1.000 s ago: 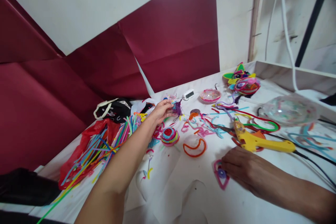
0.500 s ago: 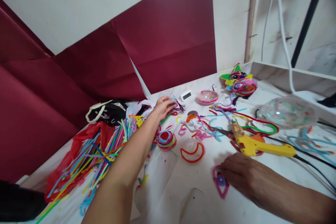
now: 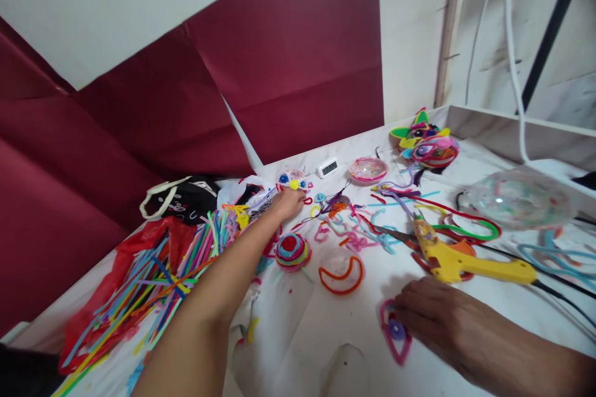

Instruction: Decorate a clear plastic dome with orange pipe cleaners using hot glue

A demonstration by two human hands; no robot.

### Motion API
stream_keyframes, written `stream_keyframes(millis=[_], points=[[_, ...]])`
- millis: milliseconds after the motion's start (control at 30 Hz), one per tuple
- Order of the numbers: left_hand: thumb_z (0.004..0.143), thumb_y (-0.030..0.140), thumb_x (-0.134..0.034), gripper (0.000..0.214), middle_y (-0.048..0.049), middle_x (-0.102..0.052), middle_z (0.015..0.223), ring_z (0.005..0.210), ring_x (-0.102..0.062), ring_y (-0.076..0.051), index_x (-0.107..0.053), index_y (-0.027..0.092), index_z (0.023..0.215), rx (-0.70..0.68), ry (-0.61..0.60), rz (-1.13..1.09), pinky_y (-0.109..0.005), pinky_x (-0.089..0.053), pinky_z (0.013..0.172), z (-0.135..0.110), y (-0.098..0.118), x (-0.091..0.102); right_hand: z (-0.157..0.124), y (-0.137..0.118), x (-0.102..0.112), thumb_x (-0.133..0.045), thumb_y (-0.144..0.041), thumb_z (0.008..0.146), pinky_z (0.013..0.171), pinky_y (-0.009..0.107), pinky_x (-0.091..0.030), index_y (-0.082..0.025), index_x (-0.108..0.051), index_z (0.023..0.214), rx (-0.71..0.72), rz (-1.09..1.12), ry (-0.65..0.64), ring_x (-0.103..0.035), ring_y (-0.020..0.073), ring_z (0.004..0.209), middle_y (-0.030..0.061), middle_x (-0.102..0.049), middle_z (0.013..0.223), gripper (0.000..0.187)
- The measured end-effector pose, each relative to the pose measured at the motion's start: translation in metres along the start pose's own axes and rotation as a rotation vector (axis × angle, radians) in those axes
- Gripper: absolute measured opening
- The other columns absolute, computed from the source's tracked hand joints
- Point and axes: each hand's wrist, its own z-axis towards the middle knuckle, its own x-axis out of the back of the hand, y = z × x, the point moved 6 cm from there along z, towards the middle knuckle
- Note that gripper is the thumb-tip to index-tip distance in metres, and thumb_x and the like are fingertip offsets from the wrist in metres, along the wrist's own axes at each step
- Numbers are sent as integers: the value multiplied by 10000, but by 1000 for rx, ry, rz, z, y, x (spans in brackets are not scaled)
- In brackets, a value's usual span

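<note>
My left hand (image 3: pixel 289 203) reaches to the far side of the table, its fingers curled at the lower edge of a small pink face ornament (image 3: pixel 293 180) with blue eyes and a yellow nose. My fingertips are hidden there. Beside that hand lie a purple tassel (image 3: pixel 334 200) and a light blue disc (image 3: pixel 319 197). Nearer to me, my right hand (image 3: pixel 431 316) is closed, pinching the upper right edge of a pink pipe-cleaner triangle (image 3: pixel 404 353). A purple button (image 3: pixel 397 330) sits within the triangle.
A yellow glue gun (image 3: pixel 479 265) with a cord and scissors (image 3: pixel 393 233) lie right of centre. Around them are a striped ball (image 3: pixel 293 252), an orange crescent (image 3: pixel 342 290), a clear plastic shell (image 3: pixel 521 198) and a digital timer (image 3: pixel 327 167). Pipe cleaners (image 3: pixel 158 285) spread over the left side.
My left hand has drawn back slightly towards me, and the pink face ornament has come into sight above it. The tassel and disc show more fully. My right hand stays at the triangle.
</note>
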Motion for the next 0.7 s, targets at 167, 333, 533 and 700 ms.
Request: stream_keyframes(millis=[167, 333, 533, 700], points=[[606, 47, -635, 279, -47, -537, 574, 911, -597, -258, -446, 193, 462, -32, 20, 144, -279, -434, 802, 6, -8, -16, -1, 3, -6, -433, -85, 885, 776, 324, -437, -235, -595, 1035, -59, -10, -90, -558, 184, 871, 33, -617, 978, 267], [614, 92, -622, 228, -32, -528, 559, 792, -585, -221, -468, 185, 473, -57, -67, 235, -257, -416, 737, 5, -7, -15, -2, 1, -2, -424, -107, 896, 783, 307, -446, -212, -615, 1034, -5, -12, -1, -576, 175, 859, 59, -633, 942, 258], [669, 256, -611, 85, 29, -551, 532, 513, -495, -121, -585, 176, 664, -11, -281, 256, -203, -345, 506, -14, -8, -2, -1, 2, -1, -417, -111, 905, 741, 285, -448, -195, -628, 1004, 29, -20, 51, -583, 162, 815, 69, -637, 896, 248], [609, 333, -691, 179, 26, -559, 496, 459, -475, -104, -622, 167, 617, 57, -462, 243, -192, -296, 445, -30, -21, -4, -1, 1, 0, -413, -91, 897, 746, 283, -448, -204, -629, 1000, 13, 3, 16, -579, 165, 826, 65, -631, 918, 264]])
